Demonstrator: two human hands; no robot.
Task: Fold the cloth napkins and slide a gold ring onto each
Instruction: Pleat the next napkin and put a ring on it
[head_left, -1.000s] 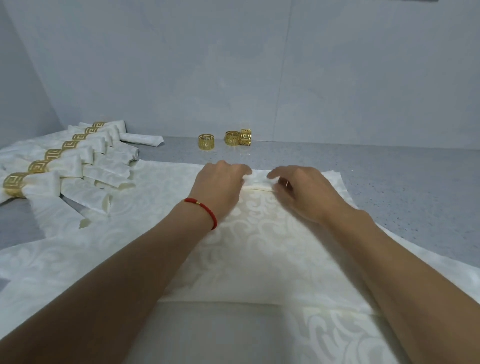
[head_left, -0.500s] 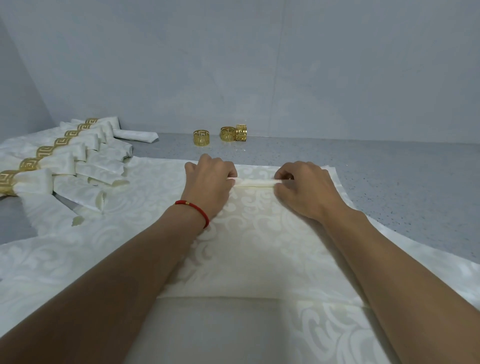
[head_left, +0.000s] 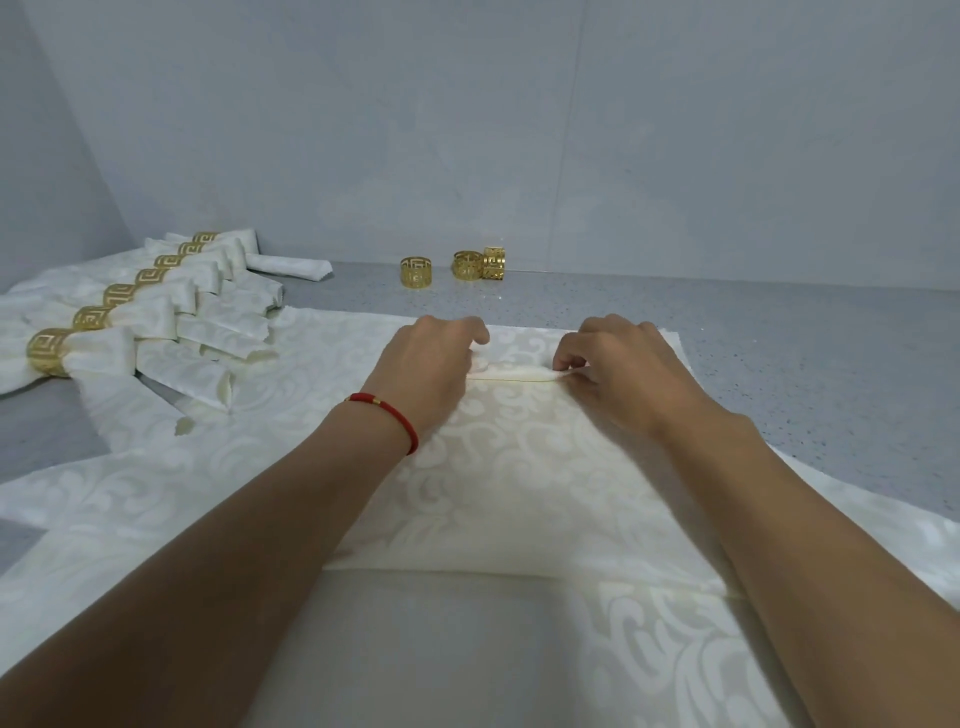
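Now both hands, left hand (head_left: 423, 364) and right hand (head_left: 618, 371), are pinching the cream damask napkin (head_left: 519, 467) along its far folded edge. Beyond the napkin, three gold rings (head_left: 416, 271) are standing loose.

A big napkin (head_left: 519, 467) lies in the middle of the table (head_left: 779, 338). Ringed napkins (head_left: 156, 312) sit in a row at the left. Three rings (head_left: 452, 267) stand behind (upper middle), near the wall (head_left: 519, 130).

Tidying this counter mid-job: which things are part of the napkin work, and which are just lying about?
In use: napkin pinched by left hand and right hand; loose gold rings; ringed napkins.
Lying about: spare rolled napkin.
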